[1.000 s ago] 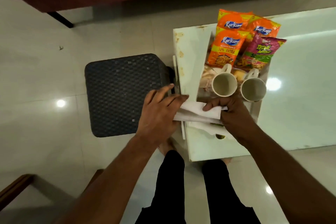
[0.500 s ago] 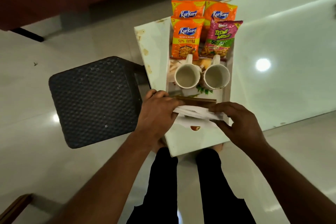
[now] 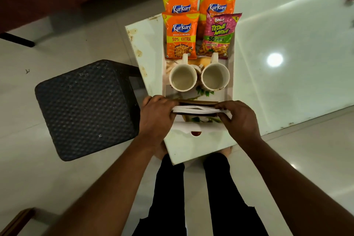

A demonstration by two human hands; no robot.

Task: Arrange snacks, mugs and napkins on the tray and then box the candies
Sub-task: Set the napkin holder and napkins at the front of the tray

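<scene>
White and glossy, the table (image 3: 287, 44) is taking up the right side of the view, a lamp's glare shining on its top. A dark woven stool (image 3: 86, 109) is standing just beside its left edge on the pale floor. A white tray (image 3: 183, 127) with a leafy print is lying on the table's near-left corner, its slotted near wall facing the person.

The left hand (image 3: 156, 119) is curling its fingers round the left end of a stack of white napkins (image 3: 195, 109), while the right hand (image 3: 239, 120) is pinching the right end between thumb and fingers. The stack is hanging level over the near part of the tray, just in front of a brown strip (image 3: 197, 102). Whether it is touching the tray floor cannot be told.

At the far end, three orange snack packets (image 3: 181, 36) and one pink snack packet (image 3: 219, 34) are lying in two overlapping rows. Between them and the napkins, the left mug (image 3: 183, 77) and the right mug (image 3: 215, 76) are standing upright side by side, handles pointing away.
</scene>
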